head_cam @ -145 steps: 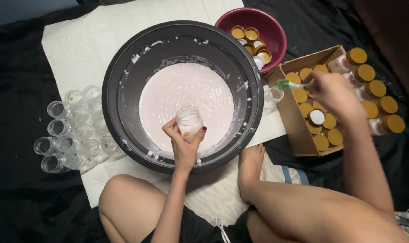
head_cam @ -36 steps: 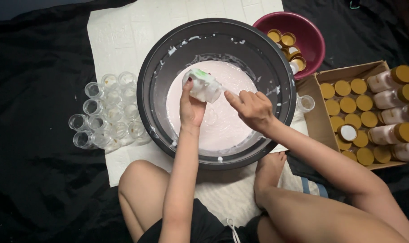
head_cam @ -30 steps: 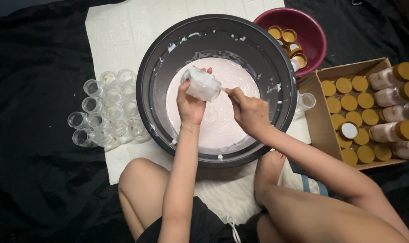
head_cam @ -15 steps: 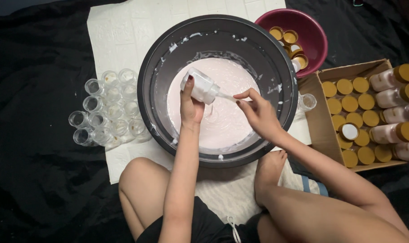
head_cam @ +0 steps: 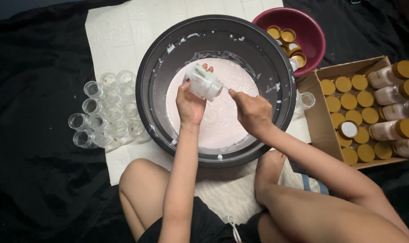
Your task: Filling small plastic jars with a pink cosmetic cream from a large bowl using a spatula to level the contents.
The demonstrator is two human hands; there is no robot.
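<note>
My left hand (head_cam: 190,104) holds a small clear bottle (head_cam: 203,83) tilted on its side over a large black basin (head_cam: 155,76) of pale pink cream (head_cam: 222,123). The bottle's mouth points right. My right hand (head_cam: 253,110) is closed around a thin tool whose tip reaches the bottle's mouth; most of the tool is hidden in my fingers. Both hands hover above the cream, close together.
Several empty clear bottles (head_cam: 104,111) stand on the white mat (head_cam: 119,36) left of the basin. A maroon bowl (head_cam: 313,33) of gold caps sits at the back right. A cardboard box (head_cam: 322,132) of filled gold-capped bottles lies at right, with one loose bottle (head_cam: 305,100) beside the basin.
My right hand came back from the box to the basin and now works at the bottle's mouth. The left hand has tipped the bottle from upright onto its side.
</note>
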